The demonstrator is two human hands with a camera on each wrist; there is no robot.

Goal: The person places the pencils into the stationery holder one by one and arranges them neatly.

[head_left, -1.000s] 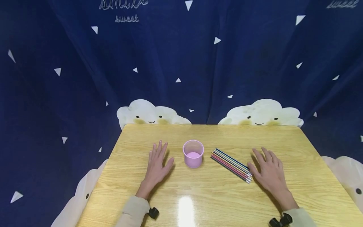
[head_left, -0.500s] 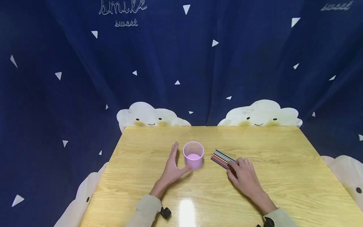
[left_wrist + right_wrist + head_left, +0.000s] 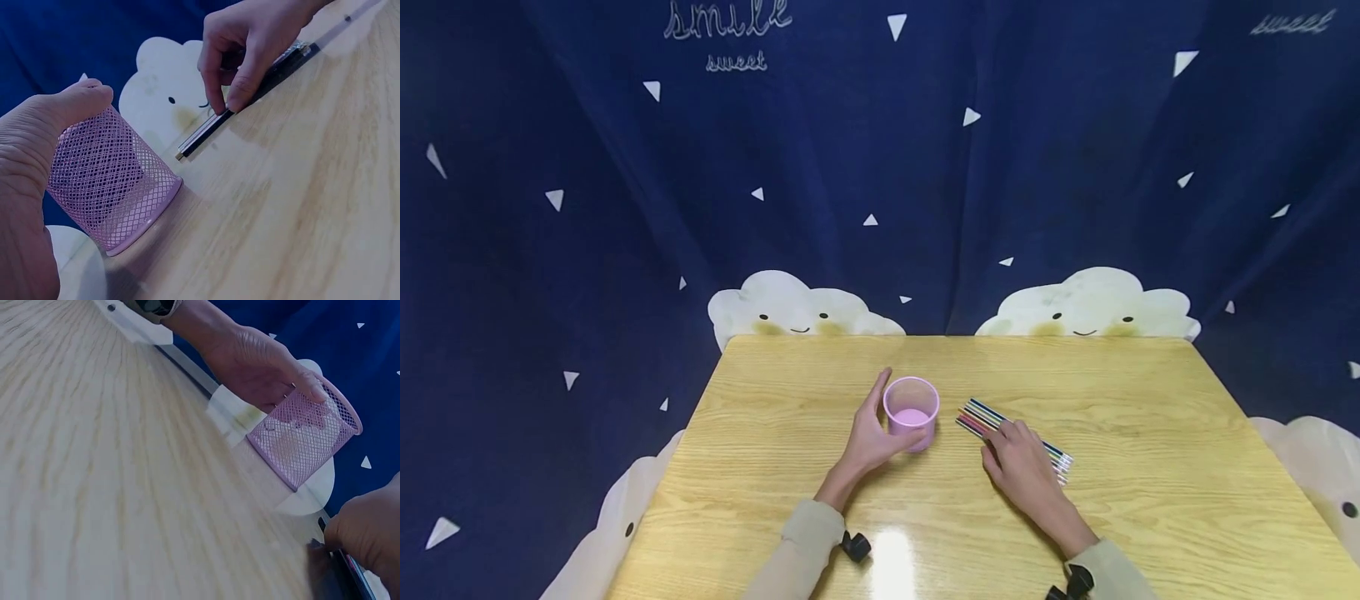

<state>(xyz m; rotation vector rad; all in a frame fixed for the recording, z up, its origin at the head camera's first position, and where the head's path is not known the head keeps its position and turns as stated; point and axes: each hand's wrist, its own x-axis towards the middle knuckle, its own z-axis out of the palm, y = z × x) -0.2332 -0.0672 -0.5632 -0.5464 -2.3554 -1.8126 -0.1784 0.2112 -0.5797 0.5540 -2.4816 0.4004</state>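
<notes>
A pink mesh pen cup (image 3: 912,393) stands upright on the table. My left hand (image 3: 870,440) grips it from the left, with the thumb across its near side and the fingers around the far side. In the left wrist view the thumb lies near the rim of the mesh cup (image 3: 119,181). To the right of the cup, a row of slim pencils (image 3: 974,417) in several colours lies slanted. Over their middle is my right hand (image 3: 1026,471), its curled fingers and thumb pinching a dark pencil (image 3: 203,138) at the near side. The palm hides part of the row.
The wooden table (image 3: 1150,433) carries the cup and pencils, with a gap between them. A dark blue curtain (image 3: 820,167) with white triangles and clouds hangs behind the table's far edge. Each wrist wears a small black camera (image 3: 856,547).
My left hand has moved right from the bare tabletop to the cup and taken hold of it. My right hand has moved left onto the pencils, its fingers curling down.
</notes>
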